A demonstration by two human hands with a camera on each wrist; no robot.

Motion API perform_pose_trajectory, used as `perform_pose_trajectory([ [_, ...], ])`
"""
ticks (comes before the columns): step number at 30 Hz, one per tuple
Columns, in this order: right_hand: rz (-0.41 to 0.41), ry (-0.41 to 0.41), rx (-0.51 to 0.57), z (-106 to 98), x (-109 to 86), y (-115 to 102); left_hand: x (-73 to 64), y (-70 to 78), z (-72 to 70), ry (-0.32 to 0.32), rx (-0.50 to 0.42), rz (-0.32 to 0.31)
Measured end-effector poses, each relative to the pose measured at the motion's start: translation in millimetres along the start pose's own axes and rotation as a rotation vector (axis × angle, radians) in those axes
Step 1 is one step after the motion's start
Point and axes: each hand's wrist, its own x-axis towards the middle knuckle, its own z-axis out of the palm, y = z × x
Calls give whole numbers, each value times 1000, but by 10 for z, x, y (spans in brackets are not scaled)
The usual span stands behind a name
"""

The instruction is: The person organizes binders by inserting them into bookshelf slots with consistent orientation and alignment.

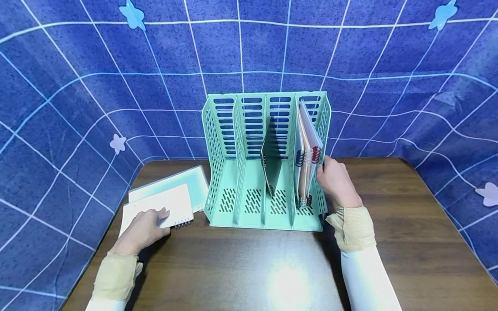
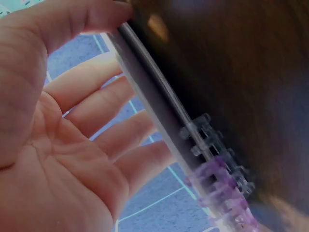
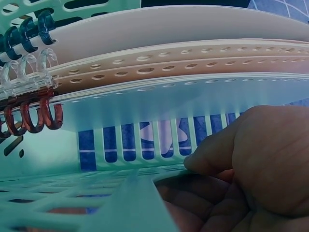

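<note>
On the left, my left hand (image 1: 145,226) lies over a white spiral notebook (image 1: 175,203), thumb at its near edge and fingers across its cover. A light blue notebook (image 1: 200,185) lies partly beneath it. The left wrist view shows purple rings (image 2: 219,181) and clear rings (image 2: 207,140) along the stacked edges. My right hand (image 1: 337,181) grips the right side wall of a mint-green file rack (image 1: 266,224), its thumb (image 3: 212,150) over the inner side. Several ring-bound notebooks (image 1: 305,151) stand in the rack's rightmost slot, beside that hand.
A dark notebook (image 1: 272,157) leans upright in the third slot from the left. The brown wooden table (image 1: 233,263) reflects a bright light near its front. Blue cloth (image 1: 175,56) with white grid lines surrounds it at the back and sides, bearing star shapes (image 1: 134,16).
</note>
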Motion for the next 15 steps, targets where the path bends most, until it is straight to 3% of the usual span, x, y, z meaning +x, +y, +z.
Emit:
perform_pose_trajectory([
  [15, 15, -11, 5, -1, 3, -15, -50, 150, -44, 23, 39, -1],
])
